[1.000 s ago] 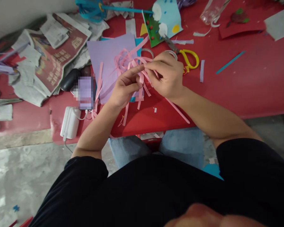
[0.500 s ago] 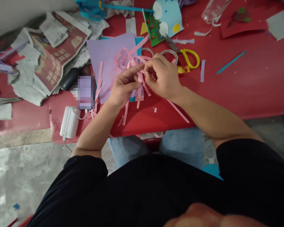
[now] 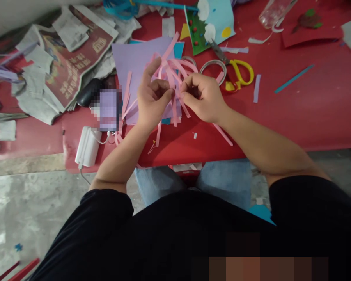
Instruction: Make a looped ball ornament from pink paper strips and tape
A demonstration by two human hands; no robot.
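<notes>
A bundle of pink paper strips (image 3: 169,69) spreads out between my hands, several strips curled into loops and others hanging loose. My left hand (image 3: 152,100) pinches one of the strips between thumb and a bent finger, its index finger raised. On the other side of the bundle, my right hand (image 3: 204,96) has thumb and fingertips pressed together on a strip. Under the bundle lies a purple paper sheet (image 3: 123,59), with a blue sheet (image 3: 179,48) showing beneath it. One pink strip (image 3: 224,136) pokes out below my right wrist.
Yellow-handled scissors (image 3: 242,72) and a tape roll (image 3: 203,69) lie right of the bundle. A decorated card (image 3: 219,23) is behind them. Newspaper (image 3: 73,66), a black mouse-like object (image 3: 89,92), a blurred-out phone (image 3: 109,109) and a white power bank (image 3: 88,146) lie left.
My left index finger has lifted away from the strips and points up. My hands have drawn slightly apart at the fingertips. The whole view has shifted a little.
</notes>
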